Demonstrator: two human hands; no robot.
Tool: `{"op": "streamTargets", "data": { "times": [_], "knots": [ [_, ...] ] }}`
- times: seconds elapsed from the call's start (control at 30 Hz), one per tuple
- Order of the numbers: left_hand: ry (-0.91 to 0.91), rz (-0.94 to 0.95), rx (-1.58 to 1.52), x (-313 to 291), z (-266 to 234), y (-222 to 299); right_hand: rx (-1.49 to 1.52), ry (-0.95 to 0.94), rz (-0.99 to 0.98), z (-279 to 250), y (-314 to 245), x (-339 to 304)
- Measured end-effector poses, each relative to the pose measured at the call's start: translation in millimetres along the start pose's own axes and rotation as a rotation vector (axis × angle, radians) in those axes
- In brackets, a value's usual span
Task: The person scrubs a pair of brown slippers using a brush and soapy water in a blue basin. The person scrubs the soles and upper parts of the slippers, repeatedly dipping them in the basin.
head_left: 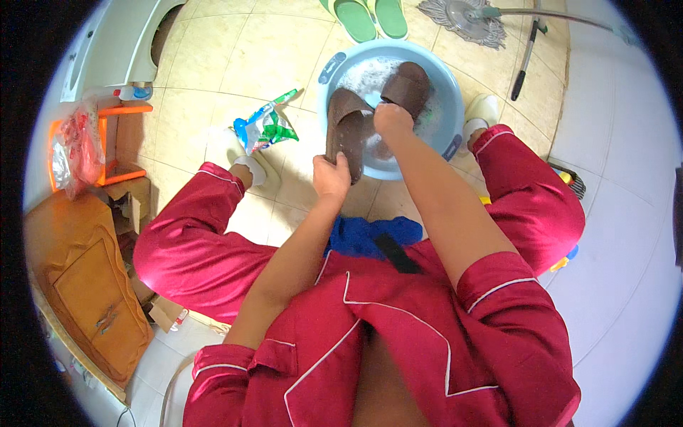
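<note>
My left hand (332, 176) grips a brown slipper (345, 142) by one end, its fingers wrapped round the sole. The slipper is tilted over the left side of a light blue basin (455, 92) of sudsy water (373, 77). My right hand (393, 121) is closed beside the slipper's strap, over the basin. What sits inside that fist is hidden. A second brown slipper (408, 87) rests in the basin just beyond my right hand, against the far right side.
Green slippers (356, 20) and a mop head (466, 20) lie beyond the basin. A long black-handled tool (525, 67) is at the right. A crumpled green-and-blue plastic packet (267, 127) lies left. An orange stool (107, 142) and wooden cabinet (96, 292) stand at far left.
</note>
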State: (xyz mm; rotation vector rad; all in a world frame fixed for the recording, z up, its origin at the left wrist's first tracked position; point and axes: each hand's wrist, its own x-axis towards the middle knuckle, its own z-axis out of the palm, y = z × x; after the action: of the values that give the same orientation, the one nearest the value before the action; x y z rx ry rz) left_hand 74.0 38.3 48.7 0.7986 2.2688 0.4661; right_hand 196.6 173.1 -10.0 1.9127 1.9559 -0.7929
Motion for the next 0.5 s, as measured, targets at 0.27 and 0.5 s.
{"op": "streamTargets", "data": {
  "times": [0.27, 0.5],
  "knots": [
    [-0.032, -0.017, 0.002, 5.7, 9.7, -9.6, 0.158, 0.191, -0.28, 22.3, 33.9, 29.7],
    [-0.069, -0.051, -0.067, -5.0, 26.2, -17.3, 0.217, 0.482, -0.275, -37.6, 9.5, -67.2]
  ]
}}
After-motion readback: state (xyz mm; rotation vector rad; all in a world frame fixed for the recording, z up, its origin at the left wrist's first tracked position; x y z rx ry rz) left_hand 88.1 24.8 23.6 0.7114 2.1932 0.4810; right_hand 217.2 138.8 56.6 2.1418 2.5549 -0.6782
